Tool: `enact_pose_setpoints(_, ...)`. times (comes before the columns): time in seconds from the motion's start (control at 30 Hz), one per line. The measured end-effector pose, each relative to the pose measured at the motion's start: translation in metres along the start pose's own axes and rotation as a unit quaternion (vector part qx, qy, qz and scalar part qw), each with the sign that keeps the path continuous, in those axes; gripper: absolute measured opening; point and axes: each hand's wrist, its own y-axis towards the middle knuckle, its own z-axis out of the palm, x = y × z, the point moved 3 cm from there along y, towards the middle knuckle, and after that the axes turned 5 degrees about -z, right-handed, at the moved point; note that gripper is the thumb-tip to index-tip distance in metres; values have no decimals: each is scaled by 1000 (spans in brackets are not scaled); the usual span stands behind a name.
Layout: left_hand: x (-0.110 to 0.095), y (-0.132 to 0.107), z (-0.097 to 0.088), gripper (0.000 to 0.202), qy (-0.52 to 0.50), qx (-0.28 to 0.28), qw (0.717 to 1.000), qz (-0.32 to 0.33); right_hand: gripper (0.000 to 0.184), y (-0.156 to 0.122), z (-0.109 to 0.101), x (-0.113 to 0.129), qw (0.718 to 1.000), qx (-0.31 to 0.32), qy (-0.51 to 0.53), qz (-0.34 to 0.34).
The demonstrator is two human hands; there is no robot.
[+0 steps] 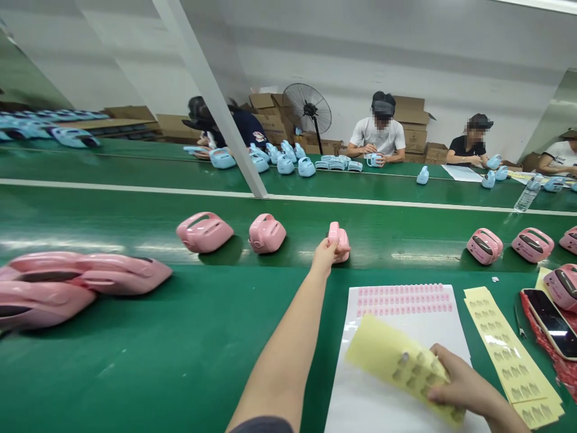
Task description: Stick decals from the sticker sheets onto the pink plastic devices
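My left hand (325, 251) reaches out over the far part of the bench, its fingers closed on a pink plastic housing with a loop handle (342, 245). Between the fingers and thumb of my right hand (460, 379) is a yellow sticker sheet (383, 349) with grey shapes on its near half. That sheet hangs over a white sheet (356, 385) printed with rows of small pink stickers (406, 299). Left of my left hand stand two more pink housings, one near (267, 233) and one farther off (205, 232).
Several pink housings (81, 279) lie at the left, and others (484, 245) stand at the right. Yellow sticker strips (505, 349), tweezers (520, 325) and a phone (552, 322) are at right. A slanted white post (216, 102) rises beyond; co-workers handle blue housings (306, 167) across.
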Motion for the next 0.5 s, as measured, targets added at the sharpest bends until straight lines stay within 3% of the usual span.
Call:
enact_pose_setpoints(0.1, -8, -27, -3, 21, 8, -2, 1000, 29, 34, 1, -10, -16, 997, -67, 10, 30)
enact_pose_setpoints(0.2, -13, -74, -5, 23, 28, 8, 998, 63, 51, 5, -13, -29, 973, -168, -137, 82)
enact_pose_setpoints(0.3, -3, -131, -1, 24, 112, 26, 988, 102, 56, 9, -9, -20, 945, -252, -207, 25)
enact_pose_setpoints(0.4, 23, -184, 15, 22, 238, 41, 957, 162, 51, 18, 4, 8, 972, -219, -37, -79)
enact_pose_setpoints(0.5, 51, -221, 38, 20, 298, 61, 927, 219, 55, 28, 14, 41, 963, -196, 110, -150)
